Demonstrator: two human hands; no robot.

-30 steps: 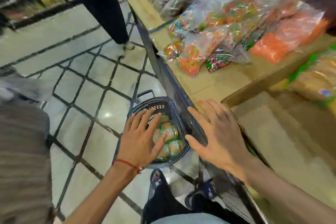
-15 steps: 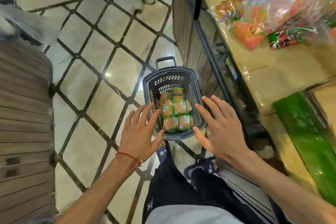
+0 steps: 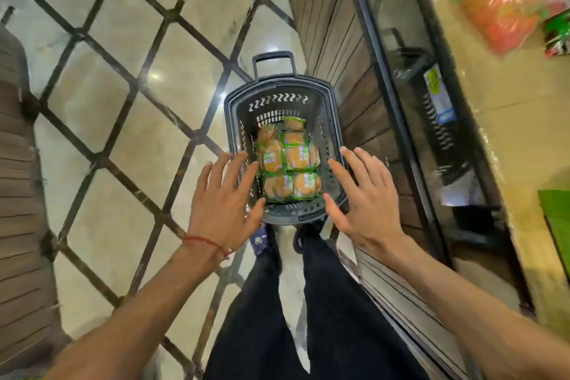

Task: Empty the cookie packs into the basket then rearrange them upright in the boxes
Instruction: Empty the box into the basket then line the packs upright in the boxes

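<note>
I saw a glossy, pale tiled floor (image 3: pixel 108 95) crossed by dark diagonal lines. A dark grey basket (image 3: pixel 277 85) stood on it, its near end between the spread fingers of the left hand (image 3: pixel 225 203) and the right hand (image 3: pixel 367 197). Just behind the wrists, the person's shoes (image 3: pixel 260 241) rested on the tiles. Right of the right fingers rose a slatted display stand (image 3: pixel 327 25). Well left of the left fingers stood another slatted unit (image 3: pixel 18 194).

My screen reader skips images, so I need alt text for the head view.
A person's left hand and right hand, both open, hover at the near end of a dark basket on a tiled floor. Green-wrapped cookie packs lie inside it; a store shelf stands at right.
</note>
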